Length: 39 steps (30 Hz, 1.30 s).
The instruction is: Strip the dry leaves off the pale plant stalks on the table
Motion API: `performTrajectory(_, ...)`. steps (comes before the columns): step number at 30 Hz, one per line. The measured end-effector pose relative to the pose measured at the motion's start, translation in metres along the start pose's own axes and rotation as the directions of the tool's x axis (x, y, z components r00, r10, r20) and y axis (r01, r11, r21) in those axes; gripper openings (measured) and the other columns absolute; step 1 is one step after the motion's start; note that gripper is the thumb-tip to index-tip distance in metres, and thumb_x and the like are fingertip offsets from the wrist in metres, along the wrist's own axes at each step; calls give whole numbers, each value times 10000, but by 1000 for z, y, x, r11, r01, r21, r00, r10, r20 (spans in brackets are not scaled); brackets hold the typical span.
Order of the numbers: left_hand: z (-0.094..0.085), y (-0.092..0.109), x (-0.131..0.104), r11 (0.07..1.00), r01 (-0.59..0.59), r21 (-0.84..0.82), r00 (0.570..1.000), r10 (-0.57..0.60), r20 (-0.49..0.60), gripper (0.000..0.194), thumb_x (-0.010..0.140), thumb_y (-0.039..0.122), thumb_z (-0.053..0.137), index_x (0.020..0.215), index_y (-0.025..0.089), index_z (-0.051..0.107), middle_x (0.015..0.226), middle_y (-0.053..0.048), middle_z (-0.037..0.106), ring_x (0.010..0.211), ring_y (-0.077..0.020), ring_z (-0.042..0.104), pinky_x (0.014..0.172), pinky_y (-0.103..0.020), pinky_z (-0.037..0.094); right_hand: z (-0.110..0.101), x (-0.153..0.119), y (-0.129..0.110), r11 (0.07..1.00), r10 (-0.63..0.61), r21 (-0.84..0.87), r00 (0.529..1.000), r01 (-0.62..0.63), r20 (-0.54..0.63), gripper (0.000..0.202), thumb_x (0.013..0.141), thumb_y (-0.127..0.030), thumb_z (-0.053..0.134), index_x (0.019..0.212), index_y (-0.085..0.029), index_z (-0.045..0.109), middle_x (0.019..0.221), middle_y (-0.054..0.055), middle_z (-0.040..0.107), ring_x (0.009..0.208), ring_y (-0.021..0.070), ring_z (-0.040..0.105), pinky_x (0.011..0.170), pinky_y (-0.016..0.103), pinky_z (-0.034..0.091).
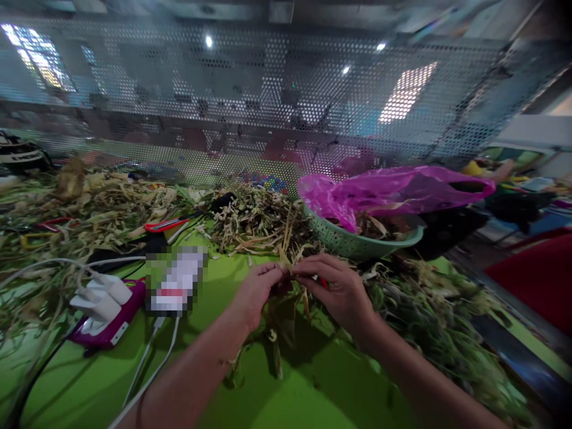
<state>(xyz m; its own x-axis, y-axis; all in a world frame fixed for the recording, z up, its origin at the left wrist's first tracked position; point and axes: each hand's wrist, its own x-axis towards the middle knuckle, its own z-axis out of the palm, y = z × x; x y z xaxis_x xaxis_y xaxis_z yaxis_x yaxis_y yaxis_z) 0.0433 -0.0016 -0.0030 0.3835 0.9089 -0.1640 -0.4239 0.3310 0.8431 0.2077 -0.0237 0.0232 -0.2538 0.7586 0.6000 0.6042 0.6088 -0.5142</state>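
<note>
My left hand (261, 289) and my right hand (333, 286) meet over the middle of the green table (250, 393). Both pinch a dried plant (288, 253) between thumb and fingers, its pale stalks pointing up and away. Limp dry leaves (277, 345) hang below my hands. A small red bit (322, 282) shows by the fingers of my right hand; what it belongs to is hidden. Past my hands lies a pile of short dried plant pieces (250, 220). Greener, withered stalks (429, 310) are heaped beside my right forearm.
Behind my right hand stands a green basket (361, 243) with a magenta plastic bag (402, 187) over it. On the left are a power strip (129, 304) with white plugs, a phone (179, 280) on cables, an orange-red cutter (166, 224) and more dried plants (107, 202). A perforated metal panel (250, 101) rises behind.
</note>
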Motion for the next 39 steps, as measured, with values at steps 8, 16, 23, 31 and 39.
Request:
performTrajectory(8,1,1,-2,998,6,-69,1000,-4,31,91,622,200,679,646,129,627,615,-2,552,563,-81,449,551,-215,340,-1,-1,3,999,-9,-48,1000,10,14,128,838,-219,613,913,-252,711,875,46,690,835,183,644,757,316,525)
performTrajectory(16,2,2,-2,1000,-27,13,999,26,45,79,636,202,669,666,129,658,641,-5,566,588,-83,451,580,-221,337,-2,0,4,991,-75,-108,997,75,6,113,846,-215,598,880,-235,704,826,48,689,785,179,641,711,302,518)
performTrajectory(23,2,1,-3,994,-57,96,998,57,0,62,661,165,632,687,139,681,652,-3,576,631,-98,467,641,-231,364,-1,0,4,989,-80,-126,996,83,31,106,860,-229,575,861,-225,681,848,59,682,807,187,631,737,312,503)
performTrajectory(31,7,2,-3,998,-53,31,999,54,-5,86,648,198,693,706,136,687,679,-18,607,633,-92,496,628,-221,386,4,-1,0,992,122,-43,992,-121,34,59,855,-199,555,825,-207,606,805,30,627,757,168,591,696,276,462)
performTrajectory(39,9,3,-4,969,-130,208,991,134,-6,136,687,241,666,603,140,631,582,0,534,578,-94,455,588,-245,340,9,-2,-6,964,258,67,966,-256,-22,37,817,-175,568,790,-197,580,707,-9,610,650,141,572,617,243,457)
